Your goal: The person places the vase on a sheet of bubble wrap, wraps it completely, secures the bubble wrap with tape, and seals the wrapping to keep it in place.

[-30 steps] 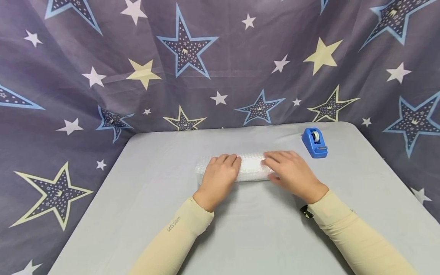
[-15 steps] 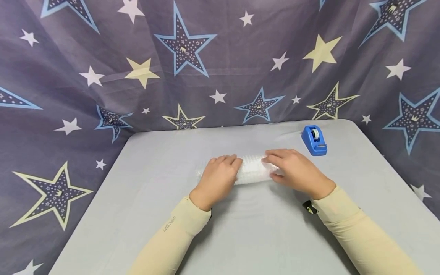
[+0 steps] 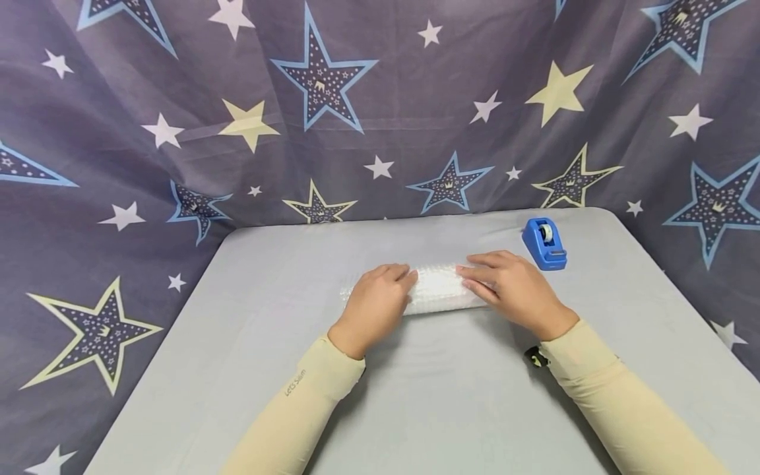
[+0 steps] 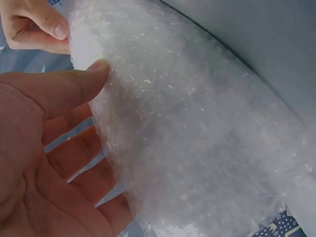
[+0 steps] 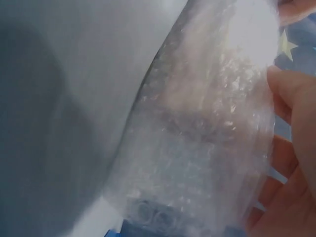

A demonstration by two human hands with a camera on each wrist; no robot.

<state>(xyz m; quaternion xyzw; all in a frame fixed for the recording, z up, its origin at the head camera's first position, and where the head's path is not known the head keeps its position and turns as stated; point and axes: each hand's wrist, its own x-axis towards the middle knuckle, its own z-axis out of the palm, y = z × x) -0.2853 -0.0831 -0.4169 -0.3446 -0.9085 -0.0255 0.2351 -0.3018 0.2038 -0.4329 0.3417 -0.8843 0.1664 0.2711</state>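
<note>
A translucent white bundle of bubble wrap, rolled into a cylinder, lies crosswise on the table. My left hand grips its left part from above; the left wrist view has the thumb against the wrap and the other fingers reaching behind it. My right hand holds the right part, its fingers lying over the top. From the right wrist, the thumb touches the plastic while the fingers bend around its far side. What the wrap may contain cannot be made out.
A blue tape dispenser with a roll of tape stands at the back right, just beyond my right hand. The table has a pale grey cover. Behind it hangs a dark curtain printed with stars.
The bubble wrap bundle has turned slightly under my hands and stays in about the same place. My right hand has shifted a little right, its fingers now more spread over the wrap.
</note>
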